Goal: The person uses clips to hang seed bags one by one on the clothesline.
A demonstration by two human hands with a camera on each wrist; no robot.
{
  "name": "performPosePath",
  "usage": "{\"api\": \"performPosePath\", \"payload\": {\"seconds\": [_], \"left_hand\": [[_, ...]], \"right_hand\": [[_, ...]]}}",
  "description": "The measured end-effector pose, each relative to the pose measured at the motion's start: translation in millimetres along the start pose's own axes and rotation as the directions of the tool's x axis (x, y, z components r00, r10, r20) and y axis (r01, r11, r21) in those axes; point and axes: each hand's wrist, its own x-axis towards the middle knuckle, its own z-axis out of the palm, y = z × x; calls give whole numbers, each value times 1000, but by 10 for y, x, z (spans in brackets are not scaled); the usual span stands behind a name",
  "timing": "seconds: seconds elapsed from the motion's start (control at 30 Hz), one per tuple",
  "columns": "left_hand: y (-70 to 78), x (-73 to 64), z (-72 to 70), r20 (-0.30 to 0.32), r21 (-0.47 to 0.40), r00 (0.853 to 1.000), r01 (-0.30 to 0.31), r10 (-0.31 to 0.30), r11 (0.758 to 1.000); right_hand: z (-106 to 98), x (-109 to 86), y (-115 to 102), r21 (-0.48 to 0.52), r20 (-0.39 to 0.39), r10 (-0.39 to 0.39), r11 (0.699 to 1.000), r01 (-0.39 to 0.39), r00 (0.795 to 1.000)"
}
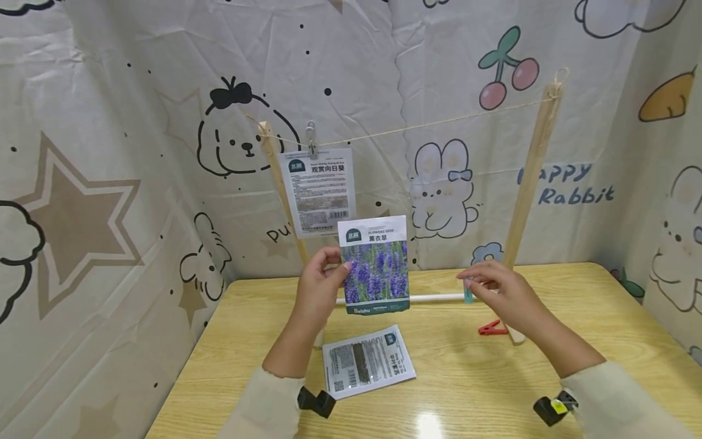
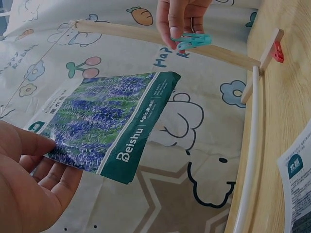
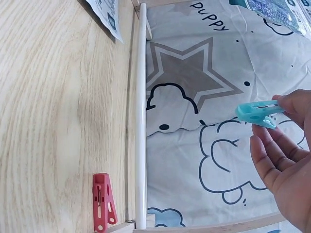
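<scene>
My left hand (image 1: 323,280) pinches the left edge of a seed packet (image 1: 378,268) printed with purple lavender flowers, held upright above the table. To the right, my right hand (image 1: 504,289) pinches a turquoise clothespin (image 3: 257,112) between thumb and fingers, near the right post of a wooden stand. A string (image 1: 428,127) runs between the stand's two posts. From its left end hangs another seed packet (image 1: 320,192), back side forward, under a clear clip (image 1: 311,139). More packets (image 1: 370,363) lie on the table below my left hand.
A red clothespin (image 1: 492,328) lies on the wooden table (image 1: 439,378) by the foot of the right post (image 1: 529,183). A white rod (image 1: 433,298) joins the posts low down. Behind hangs a cartoon-printed cloth (image 1: 362,73).
</scene>
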Motion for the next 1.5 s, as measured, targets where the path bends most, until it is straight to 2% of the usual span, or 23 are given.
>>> {"api": "performPosePath", "payload": {"seconds": [0.23, 0.8, 1.4, 1.5], "left_hand": [[19, 27, 15, -5, 16, 1000, 5, -5, 1000], [148, 90, 12, -3, 31, 1000, -24, 24, 999], [289, 175, 24, -9, 41, 999, -42, 43, 998], [307, 189, 24, -6, 41, 999, -31, 32, 999]], "right_hand": [[-47, 41, -64, 32, 9, 2, 999, -2, 1000], [-185, 101, -199, 19, 13, 7, 1000, -7, 1000], [-249, 184, -273, -31, -4, -84, 996, 84, 996], [-254, 201, -296, -36, -6, -104, 994, 104, 995]]}}
